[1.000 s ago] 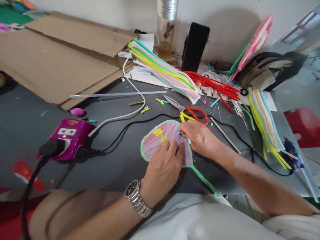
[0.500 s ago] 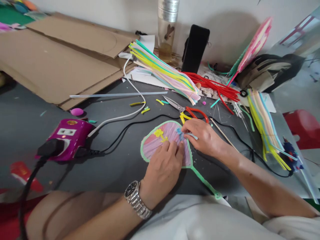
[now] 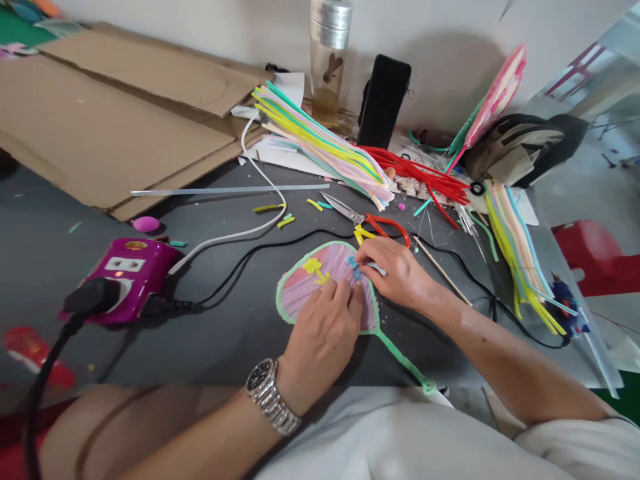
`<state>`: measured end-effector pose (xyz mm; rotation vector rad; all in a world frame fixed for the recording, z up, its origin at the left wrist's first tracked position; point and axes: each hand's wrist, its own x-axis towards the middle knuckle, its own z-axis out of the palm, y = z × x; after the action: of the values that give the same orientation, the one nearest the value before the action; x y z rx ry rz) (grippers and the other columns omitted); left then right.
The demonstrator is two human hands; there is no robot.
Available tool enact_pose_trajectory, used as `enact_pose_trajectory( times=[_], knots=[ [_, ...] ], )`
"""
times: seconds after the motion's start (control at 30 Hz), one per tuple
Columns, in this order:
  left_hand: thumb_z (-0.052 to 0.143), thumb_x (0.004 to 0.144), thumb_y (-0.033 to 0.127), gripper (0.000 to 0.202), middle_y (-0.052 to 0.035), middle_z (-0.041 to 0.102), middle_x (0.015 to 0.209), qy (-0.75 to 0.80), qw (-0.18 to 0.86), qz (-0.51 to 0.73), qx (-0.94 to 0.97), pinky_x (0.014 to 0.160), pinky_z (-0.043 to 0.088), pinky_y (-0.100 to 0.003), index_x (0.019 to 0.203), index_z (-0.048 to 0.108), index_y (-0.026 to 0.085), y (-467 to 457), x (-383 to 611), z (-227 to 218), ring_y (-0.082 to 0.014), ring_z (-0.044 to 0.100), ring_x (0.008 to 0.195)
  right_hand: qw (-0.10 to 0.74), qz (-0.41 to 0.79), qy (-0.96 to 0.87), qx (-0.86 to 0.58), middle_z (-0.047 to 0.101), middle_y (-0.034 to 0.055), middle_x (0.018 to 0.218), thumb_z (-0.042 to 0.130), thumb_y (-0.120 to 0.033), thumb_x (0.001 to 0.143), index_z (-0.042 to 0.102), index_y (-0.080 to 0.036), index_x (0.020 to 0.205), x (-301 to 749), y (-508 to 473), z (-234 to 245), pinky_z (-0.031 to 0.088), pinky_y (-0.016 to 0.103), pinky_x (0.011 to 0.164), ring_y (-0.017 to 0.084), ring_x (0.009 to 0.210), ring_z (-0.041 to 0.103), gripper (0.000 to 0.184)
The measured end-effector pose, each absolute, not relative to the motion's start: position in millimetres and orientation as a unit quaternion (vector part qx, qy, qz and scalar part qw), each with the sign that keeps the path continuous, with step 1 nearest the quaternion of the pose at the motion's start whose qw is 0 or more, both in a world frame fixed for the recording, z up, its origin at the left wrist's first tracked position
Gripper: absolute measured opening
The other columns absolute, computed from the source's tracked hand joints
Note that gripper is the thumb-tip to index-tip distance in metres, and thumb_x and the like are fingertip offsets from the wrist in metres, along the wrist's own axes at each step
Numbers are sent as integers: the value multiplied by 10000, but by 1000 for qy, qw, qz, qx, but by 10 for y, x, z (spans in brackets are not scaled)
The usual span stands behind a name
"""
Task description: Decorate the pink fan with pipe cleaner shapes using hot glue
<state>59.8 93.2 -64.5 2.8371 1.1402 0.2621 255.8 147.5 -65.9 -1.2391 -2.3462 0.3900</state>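
Green-rimmed fan point(image 3: 334, 259) lies on the grey table point(image 3: 225, 353) in the head view, its handle reaching the front edge. Scissors point(image 3: 356, 216) and a black cord point(image 3: 280, 243) lie just behind. The left hand point(image 3: 325, 323) presses the fan, any pinch hidden; the right hand point(image 3: 393, 267) apparently pinches a blue pipe-cleaner piece point(image 3: 377, 268).

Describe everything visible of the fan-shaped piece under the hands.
The fan-shaped piece lies flat on the dark table. Its rim looks like fuzzy pale-green stem, around streaky pink and lilac filling. A yellow flower and a blue shape sit on it. The green handle runs toward the person, ending in a small loop. The left hand rests on it, hiding part; the right hand, at its upper right, holds a blue strip.
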Motion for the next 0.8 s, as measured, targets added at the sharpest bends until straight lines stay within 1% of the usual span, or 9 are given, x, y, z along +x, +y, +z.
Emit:
enact_pose_trajectory(
  times=[0.1,0.23,0.37,0.43,0.57,0.8],
  knots=[
    [404,994,58,328,-133,622,1005,376,23,91,922,798,518,-419,1268,585,72,928,610,-648,-272,579,933,232,154,-841,-464,667,59,878,559,-56,858,554,-210,900,2555,1466,-659,473,337,796,220,856,614,159],
    [413,1011,82,297,-106,612,930,379,13,84,921,728,506,-390,1239,603,86,919,601,-672,-257,581,861,255,172,-819,-484,673,52,886,578,-43,844,557,-209,899,2556,1450,-664,482,325,787,211,855,632,176],
    [454,1009,100,261,-95,609,937,385,2,83,919,697,490,-366,1220,607,109,900,577,-675,-243,576,842,275,173,-810,-488,683,43,894,591,-41,840,570,-212,898,2574,1436,-681,483,319,792,204,855,639,183],
    [465,1002,95,260,-92,612,949,394,-4,82,916,699,486,-363,1220,603,123,890,574,-665,-239,576,843,277,174,-810,-486,688,48,897,595,-43,841,573,-209,902,2582,1429,-691,482,320,789,206,854,640,178],
    [458,997,86,311,-96,613,955,397,-7,80,914,715,483,-364,1285,572,117,893,593,-650,-241,576,855,275,161,-815,-484,689,55,892,588,-48,849,578,-204,903,2584,1421,-710,478,323,782,211,848,635,166],
    [410,1004,66,288,-110,620,959,383,0,58,922,744,487,-375,1202,617,106,923,638,-617,-242,581,854,274,147,-820,-481,691,60,884,578,-41,850,579,-198,904,2556,1428,-737,469,322,775,215,843,631,166]
  ],
)
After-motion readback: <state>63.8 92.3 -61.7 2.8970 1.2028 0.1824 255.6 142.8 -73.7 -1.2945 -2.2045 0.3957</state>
